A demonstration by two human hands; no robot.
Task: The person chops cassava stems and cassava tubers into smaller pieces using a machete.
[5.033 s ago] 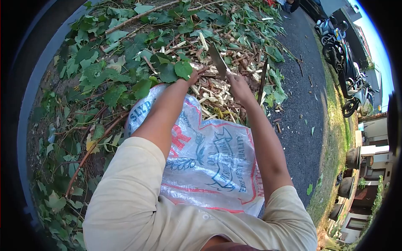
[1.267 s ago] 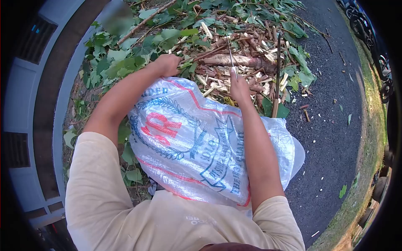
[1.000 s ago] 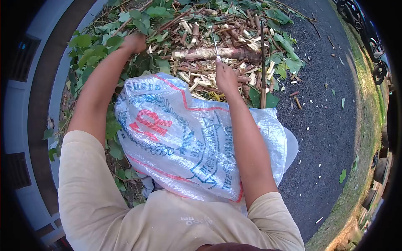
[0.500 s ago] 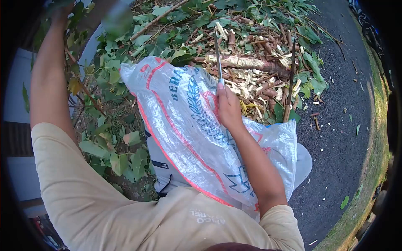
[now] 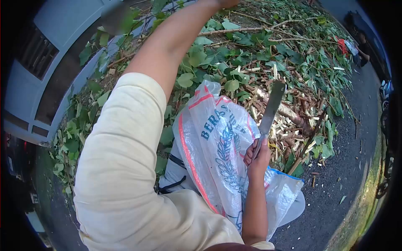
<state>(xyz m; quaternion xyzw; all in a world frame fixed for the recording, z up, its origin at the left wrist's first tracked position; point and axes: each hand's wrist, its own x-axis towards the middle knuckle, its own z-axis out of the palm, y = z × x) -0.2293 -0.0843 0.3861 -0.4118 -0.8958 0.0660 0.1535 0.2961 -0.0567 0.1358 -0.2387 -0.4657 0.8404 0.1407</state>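
My right hand (image 5: 258, 157) is closed around the handle of a broad-bladed machete (image 5: 271, 107), its blade pointing up and away and its flat side showing. Under that forearm, a white woven sack (image 5: 222, 138) with red stripes and blue print lies over my lap. My left arm reaches far forward over the leaves; only a bit of my left hand (image 5: 227, 3) shows at the top edge, and its fingers are out of sight. Past the blade lie a thick cut log (image 5: 291, 115) and a heap of chopped wood pieces (image 5: 284, 140).
Leafy cut branches (image 5: 251, 31) spread over the ground ahead and to the left. A dark upright stick (image 5: 307, 144) leans by the wood heap. Asphalt (image 5: 331, 201) runs along the right. At far right a person's arm (image 5: 363, 54) is near a red bag (image 5: 342, 46).
My left arm has swung from the far left to the upper middle, reaching forward. The machete has turned from edge-on to flat side showing. The view has shifted.
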